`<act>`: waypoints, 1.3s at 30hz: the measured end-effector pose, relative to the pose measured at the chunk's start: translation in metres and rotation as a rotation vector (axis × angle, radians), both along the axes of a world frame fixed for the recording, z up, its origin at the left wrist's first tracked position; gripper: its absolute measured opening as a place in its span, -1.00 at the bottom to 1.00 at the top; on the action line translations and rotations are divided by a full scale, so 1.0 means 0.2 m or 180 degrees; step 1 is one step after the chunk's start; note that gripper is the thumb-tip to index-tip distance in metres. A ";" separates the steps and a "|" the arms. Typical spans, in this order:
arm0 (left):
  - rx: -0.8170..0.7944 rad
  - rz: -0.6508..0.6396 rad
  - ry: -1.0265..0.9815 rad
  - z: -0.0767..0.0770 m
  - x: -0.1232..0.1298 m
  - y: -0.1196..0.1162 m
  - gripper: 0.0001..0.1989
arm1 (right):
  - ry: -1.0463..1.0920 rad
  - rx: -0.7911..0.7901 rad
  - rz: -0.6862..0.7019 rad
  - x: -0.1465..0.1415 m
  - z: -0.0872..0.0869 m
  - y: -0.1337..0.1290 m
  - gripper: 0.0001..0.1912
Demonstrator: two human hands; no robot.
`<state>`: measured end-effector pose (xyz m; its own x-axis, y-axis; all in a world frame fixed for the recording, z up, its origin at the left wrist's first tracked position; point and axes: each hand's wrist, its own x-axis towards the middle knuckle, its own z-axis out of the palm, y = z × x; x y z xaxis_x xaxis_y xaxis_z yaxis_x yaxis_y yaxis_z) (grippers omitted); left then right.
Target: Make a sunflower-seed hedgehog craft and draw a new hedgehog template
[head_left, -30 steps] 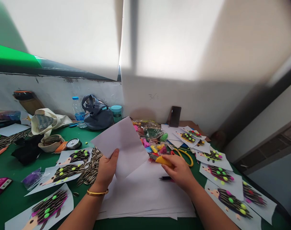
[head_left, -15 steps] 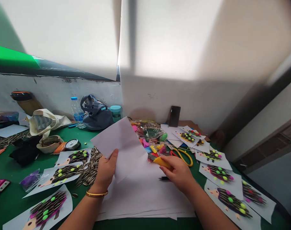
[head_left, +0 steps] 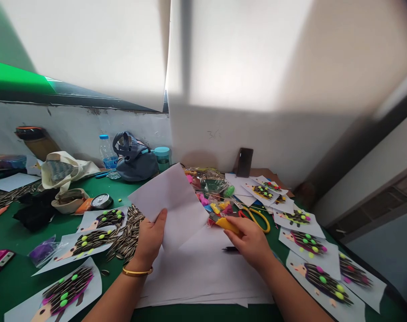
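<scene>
A raised sheet of white paper (head_left: 176,201) is held at its lower left by my left hand (head_left: 152,237), thumb on top and the other fingers hidden behind it. My right hand (head_left: 247,239) is closed round a yellow-handled cutter (head_left: 227,225), whose grey front end is at the sheet's right edge. Below both hands lies a stack of white paper (head_left: 203,281). A black pen (head_left: 231,249) rests on the stack, its tip showing left of my right wrist.
Seed-covered hedgehog pictures lie left (head_left: 69,290) and right (head_left: 327,281). Loose seeds (head_left: 128,237) are heaped beside my left hand. Yellow scissors (head_left: 262,219) and coloured clay (head_left: 220,206) lie beyond my right hand. Bag (head_left: 136,161), bottle (head_left: 108,156) and phone (head_left: 244,162) stand by the wall.
My left hand and the raised sheet have shifted very slightly right. My right hand and the cutter look almost unmoved.
</scene>
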<state>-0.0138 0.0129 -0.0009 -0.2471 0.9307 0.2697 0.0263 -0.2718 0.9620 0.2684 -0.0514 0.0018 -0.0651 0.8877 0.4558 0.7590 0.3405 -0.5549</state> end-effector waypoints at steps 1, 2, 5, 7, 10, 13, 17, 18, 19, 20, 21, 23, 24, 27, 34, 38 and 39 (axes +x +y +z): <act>0.0010 0.0006 0.0039 0.00 0.00 0.00 -0.54 | -0.0022 -0.0014 0.0035 0.00 0.00 0.00 -0.65; 0.0016 0.0012 0.0086 0.01 0.01 -0.01 -0.53 | -0.0045 -0.0023 0.0064 -0.01 0.01 0.00 -0.65; -0.0068 -0.0044 0.0122 0.01 0.03 -0.02 -0.49 | -0.0096 0.0003 0.0095 -0.02 0.01 0.00 -0.66; -0.0144 -0.0109 0.0056 0.00 0.04 -0.03 -0.48 | -0.0095 0.0054 0.0061 -0.02 0.00 0.00 -0.66; -0.0148 -0.0134 -0.0020 -0.01 0.04 -0.03 -0.47 | -0.0066 0.0101 -0.0006 -0.01 -0.01 0.00 -0.64; -0.0127 -0.0170 -0.0054 -0.02 0.04 -0.03 -0.46 | -0.0032 0.0073 -0.0036 0.00 -0.01 0.00 -0.64; -0.0124 -0.0190 -0.0115 -0.01 0.04 -0.03 -0.46 | -0.0021 0.0011 -0.0091 0.00 0.00 0.00 -0.65; -0.0118 -0.0184 -0.0125 0.00 0.04 -0.03 -0.46 | -0.0020 0.0008 -0.0098 0.00 0.00 0.00 -0.65; -0.0115 -0.0184 -0.0129 0.00 0.04 -0.03 -0.46 | -0.0018 0.0008 -0.0095 0.00 0.00 0.00 -0.65; -0.0116 -0.0191 -0.0122 -0.01 0.04 -0.03 -0.46 | -0.0013 0.0012 -0.0083 0.00 0.00 0.00 -0.65; -0.0124 -0.0196 -0.0106 -0.01 0.04 -0.03 -0.46 | -0.0009 0.0015 -0.0065 -0.01 0.00 0.00 -0.64; -0.0176 -0.0205 -0.0059 -0.02 0.04 -0.03 -0.46 | -0.0006 0.0028 -0.0025 -0.01 0.00 0.00 -0.65; -0.0206 -0.0200 -0.0030 -0.03 0.05 -0.03 -0.46 | -0.0008 0.0036 -0.0014 -0.02 -0.01 0.00 -0.66; -0.0259 -0.0148 0.0080 -0.06 0.05 -0.04 -0.46 | -0.0018 0.0091 -0.0025 -0.02 -0.01 0.00 -0.67; -0.0206 -0.0100 0.0188 -0.05 0.06 -0.05 -0.43 | -0.0033 0.0193 -0.0191 -0.02 0.01 -0.01 -0.65; -0.0208 -0.0070 0.0300 -0.04 0.05 -0.05 -0.44 | -0.0059 0.0257 -0.0201 -0.01 0.01 -0.01 -0.66; -0.0200 -0.0061 0.0343 -0.04 0.05 -0.05 -0.45 | -0.0067 0.0263 -0.0193 -0.01 0.00 0.00 -0.66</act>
